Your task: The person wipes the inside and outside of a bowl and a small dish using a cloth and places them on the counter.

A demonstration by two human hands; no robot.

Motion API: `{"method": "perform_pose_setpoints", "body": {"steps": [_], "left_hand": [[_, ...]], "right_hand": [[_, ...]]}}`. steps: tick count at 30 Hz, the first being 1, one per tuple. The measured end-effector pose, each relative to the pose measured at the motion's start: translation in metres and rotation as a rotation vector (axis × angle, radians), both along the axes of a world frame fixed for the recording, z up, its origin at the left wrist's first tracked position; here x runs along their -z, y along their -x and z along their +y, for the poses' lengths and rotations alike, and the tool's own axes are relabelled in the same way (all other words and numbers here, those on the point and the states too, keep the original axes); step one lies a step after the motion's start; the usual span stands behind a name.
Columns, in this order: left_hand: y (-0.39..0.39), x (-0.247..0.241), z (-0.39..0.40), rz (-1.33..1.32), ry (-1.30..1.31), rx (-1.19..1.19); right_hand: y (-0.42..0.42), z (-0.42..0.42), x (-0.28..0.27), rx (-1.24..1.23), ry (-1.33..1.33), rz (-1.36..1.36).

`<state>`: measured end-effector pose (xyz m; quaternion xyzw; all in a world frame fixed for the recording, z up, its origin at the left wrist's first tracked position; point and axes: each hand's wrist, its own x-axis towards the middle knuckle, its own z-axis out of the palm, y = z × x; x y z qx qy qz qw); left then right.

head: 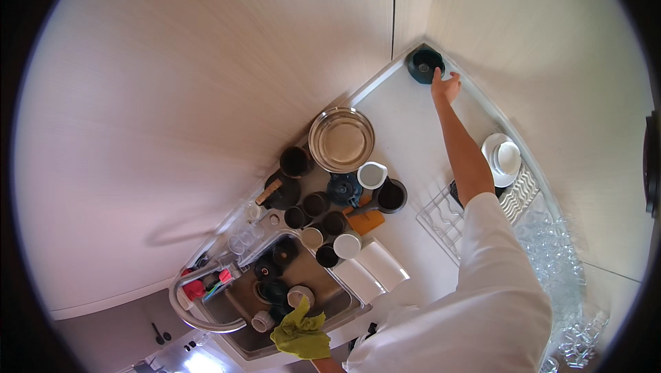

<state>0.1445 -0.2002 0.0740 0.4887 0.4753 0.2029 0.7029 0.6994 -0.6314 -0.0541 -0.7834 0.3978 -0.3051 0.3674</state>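
My right hand (447,87) reaches to the far corner of the white counter. One finger overlaps the rim of a dark green bowl (423,65). Its other visible fingertip is apart from the bowl, to the right. Over the near edge of the steel sink (320,290), a yellow-green cloth (302,332) covers most of my left hand (316,358), which holds it. Beside the cloth in the sink are a pale round cup (300,296), a ribbed white cup (263,321) and several dark pots and bowls (272,290).
Left of my right arm stand a steel bowl (342,139), a blue teapot (344,188), a black long-handled pot (391,196), several dark cups (315,204) and white rectangular dishes (372,269). A curved faucet (206,325) arches over the sink. Rightward are a wire rack (441,220), white plates (500,158) and clear glassware (547,244).
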Motion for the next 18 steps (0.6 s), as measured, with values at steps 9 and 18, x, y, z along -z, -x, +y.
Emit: {"method": "perform_pose_setpoints", "body": {"steps": [9, 18], "left_hand": [[-0.007, 0.007, -0.01, 0.019, 0.003, -0.033], [-0.002, 0.007, -0.011, 0.003, 0.01, -0.033]], "right_hand": [[0.004, 0.039, -0.006, -0.11, -0.032, -0.049], [0.005, 0.029, 0.002, -0.135, 0.019, -0.062]]}}
